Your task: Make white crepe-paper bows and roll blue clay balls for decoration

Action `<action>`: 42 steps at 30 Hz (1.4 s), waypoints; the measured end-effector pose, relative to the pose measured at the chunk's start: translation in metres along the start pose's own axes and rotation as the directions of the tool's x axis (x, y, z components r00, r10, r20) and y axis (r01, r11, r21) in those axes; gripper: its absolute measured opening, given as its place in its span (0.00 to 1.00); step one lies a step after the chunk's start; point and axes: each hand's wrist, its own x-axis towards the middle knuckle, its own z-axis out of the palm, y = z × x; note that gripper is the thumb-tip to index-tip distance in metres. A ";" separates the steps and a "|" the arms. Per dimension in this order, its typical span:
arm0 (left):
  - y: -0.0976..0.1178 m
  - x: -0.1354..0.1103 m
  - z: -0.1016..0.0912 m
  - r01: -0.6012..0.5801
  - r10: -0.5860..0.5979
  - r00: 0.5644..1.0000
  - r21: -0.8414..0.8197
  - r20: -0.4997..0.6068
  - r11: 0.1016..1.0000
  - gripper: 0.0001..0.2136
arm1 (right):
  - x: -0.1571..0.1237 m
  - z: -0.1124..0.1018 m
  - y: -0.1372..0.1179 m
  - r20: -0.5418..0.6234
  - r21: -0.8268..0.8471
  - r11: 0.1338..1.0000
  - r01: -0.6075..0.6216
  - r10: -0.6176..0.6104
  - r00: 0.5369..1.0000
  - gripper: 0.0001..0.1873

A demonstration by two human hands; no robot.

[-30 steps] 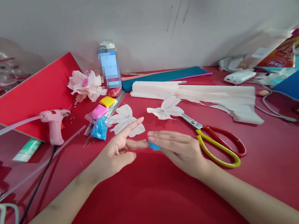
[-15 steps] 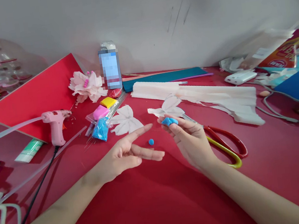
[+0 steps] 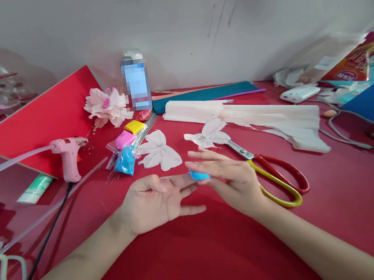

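A lump of blue modelling clay (image 3: 198,175) is pinched in the fingers of my right hand (image 3: 231,173). Palm up, my left hand (image 3: 155,201) has its fingers stretched towards the clay, and their tips meet it and the right fingers. Whether the left fingers grip anything cannot be made out. The small blue ball seen earlier is hidden now. Beyond my hands lie two white petal-shaped paper cut-outs, the left one (image 3: 159,152) whole in view and the right one (image 3: 211,132) close above my right fingers. Scissors (image 3: 274,174) with red and yellow handles rest beside my right hand.
A pink glue gun (image 3: 68,158) with its cord stands at left by a red board (image 3: 43,126). Bagged clay (image 3: 126,161), a paper flower (image 3: 107,107) and a phone (image 3: 136,84) sit behind. White crepe paper (image 3: 239,115) stretches across the back; a cable (image 3: 349,141) lies right.
My right hand has turned over and brought the blue clay down and left. My left hand has rolled palm up, its fingers now meeting the clay.
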 end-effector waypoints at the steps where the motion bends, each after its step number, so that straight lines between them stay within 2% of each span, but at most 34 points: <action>1: 0.002 0.000 0.001 0.007 -0.006 1.000 -0.030 0.010 1.000 0.23 | 0.000 0.000 -0.001 -0.069 0.047 0.995 -0.092 0.095 0.993 0.18; 3: 0.005 0.001 0.003 0.008 -0.008 1.000 -0.067 0.014 0.998 0.27 | -0.001 -0.004 -0.003 -0.193 0.046 0.981 -0.186 0.192 0.962 0.20; 4: 0.006 0.001 0.004 0.004 -0.003 1.000 -0.078 0.007 0.997 0.28 | -0.003 -0.007 -0.004 -0.232 -0.013 0.988 -0.154 0.147 0.962 0.22; 5: 0.006 0.001 0.005 -0.005 0.005 1.000 -0.084 0.000 0.996 0.29 | -0.004 -0.010 -0.004 -0.232 -0.103 0.992 -0.070 0.045 0.972 0.24; 7: 0.006 0.000 0.006 -0.015 0.015 1.000 -0.084 -0.002 0.996 0.28 | -0.007 -0.015 -0.002 -0.111 -0.303 0.934 0.187 -0.229 0.967 0.28; 8: 0.006 -0.001 0.007 -0.019 0.019 1.000 -0.085 -0.002 0.996 0.28 | -0.007 -0.017 -0.001 -0.018 -0.377 0.874 0.306 -0.338 0.941 0.29; 9: 0.005 -0.002 0.007 -0.022 0.022 1.000 -0.090 -0.002 0.996 0.27 | -0.007 -0.018 -0.001 0.067 -0.426 0.817 0.388 -0.399 0.914 0.28; 11: 0.002 -0.003 0.008 -0.023 0.023 1.000 -0.121 -0.005 0.992 0.26 | -0.006 -0.017 0.000 0.159 -0.480 0.763 0.433 -0.410 0.898 0.27; 14: -0.002 -0.004 0.007 -0.040 0.035 0.999 -0.194 -0.031 0.980 0.24 | -0.003 -0.010 0.002 0.174 -0.504 0.779 0.374 -0.333 0.927 0.28; 16: -0.002 -0.003 0.006 -0.052 0.043 0.998 -0.228 -0.047 0.972 0.23 | -0.002 -0.004 0.003 0.123 -0.466 0.835 0.291 -0.265 0.956 0.28; 17: -0.002 -0.002 0.006 -0.054 0.043 0.998 -0.235 -0.049 0.970 0.22 | -0.002 -0.001 0.003 0.078 -0.408 0.885 0.224 -0.211 0.974 0.26; 19: -0.001 -0.001 0.008 -0.045 0.036 0.998 -0.229 -0.044 0.972 0.23 | -0.002 0.004 0.004 -0.032 -0.185 0.983 0.012 -0.018 0.999 0.22; 21: 0.001 -0.001 0.010 -0.035 0.026 0.999 -0.210 -0.045 0.977 0.24 | -0.003 0.007 0.005 -0.125 0.095 0.976 -0.194 0.205 0.971 0.17; 22: 0.001 -0.001 0.011 -0.033 0.023 0.998 -0.202 -0.051 0.979 0.24 | -0.003 0.007 0.005 -0.152 0.192 0.948 -0.255 0.286 0.946 0.16; 23: 0.002 -0.001 0.012 -0.033 0.022 0.998 -0.197 -0.056 0.980 0.25 | -0.003 0.006 0.005 -0.178 0.229 0.934 -0.273 0.316 0.932 0.16; 24: 0.002 -0.001 0.013 -0.033 0.022 0.998 -0.193 -0.059 0.981 0.25 | -0.003 0.005 0.004 -0.190 0.199 0.948 -0.247 0.285 0.940 0.17; 25: 0.001 -0.001 0.013 -0.032 0.020 0.998 -0.193 -0.061 0.981 0.25 | -0.004 0.002 0.003 -0.176 0.112 0.978 -0.178 0.196 0.965 0.18; 27: 0.000 -0.002 0.014 -0.025 0.013 0.998 -0.199 -0.061 0.980 0.24 | -0.004 -0.003 0.001 -0.046 -0.136 0.990 0.036 -0.043 0.998 0.23; 29: -0.002 -0.003 0.014 -0.020 0.009 0.998 -0.199 -0.055 0.980 0.23 | -0.003 -0.006 -0.001 0.107 -0.294 0.930 0.220 -0.197 0.974 0.27; 30: -0.003 -0.004 0.014 -0.020 0.010 0.999 -0.191 -0.052 0.981 0.23 | -0.003 -0.006 -0.002 0.136 -0.319 0.917 0.241 -0.207 0.969 0.27; 32: -0.004 -0.005 0.015 -0.024 0.018 0.999 -0.159 -0.040 0.987 0.24 | -0.001 -0.005 -0.002 0.102 -0.235 0.963 0.129 -0.108 0.989 0.23; 34: -0.005 -0.005 0.017 -0.028 0.027 1.000 -0.126 -0.011 0.992 0.25 | 0.002 -0.004 0.000 0.049 0.042 0.994 -0.102 0.100 0.994 0.15; 36: -0.005 -0.006 0.019 -0.030 0.033 0.999 -0.097 0.032 0.995 0.26 | 0.004 -0.004 0.003 0.010 0.357 0.892 -0.277 0.293 0.956 0.11; 37: -0.004 -0.006 0.020 -0.029 0.034 0.998 -0.086 0.051 0.996 0.27 | 0.004 -0.005 0.005 -0.018 0.456 0.836 -0.304 0.351 0.936 0.11; 38: -0.004 -0.006 0.021 -0.026 0.031 0.997 -0.077 0.065 0.997 0.27 | 0.005 -0.007 0.006 -0.049 0.494 0.814 -0.305 0.376 0.925 0.11; 39: -0.004 -0.006 0.021 -0.021 0.027 0.997 -0.069 0.075 0.997 0.27 | 0.005 -0.009 0.007 -0.065 0.471 0.831 -0.296 0.368 0.928 0.10; 40: -0.004 -0.006 0.021 -0.017 0.022 0.996 -0.060 0.082 0.998 0.27 | 0.005 -0.011 0.008 -0.052 0.404 0.870 -0.284 0.332 0.942 0.10; 42: -0.004 -0.006 0.019 -0.013 0.016 0.996 -0.039 0.088 0.999 0.27 | 0.005 -0.015 0.008 0.045 0.231 0.949 -0.216 0.211 0.976 0.15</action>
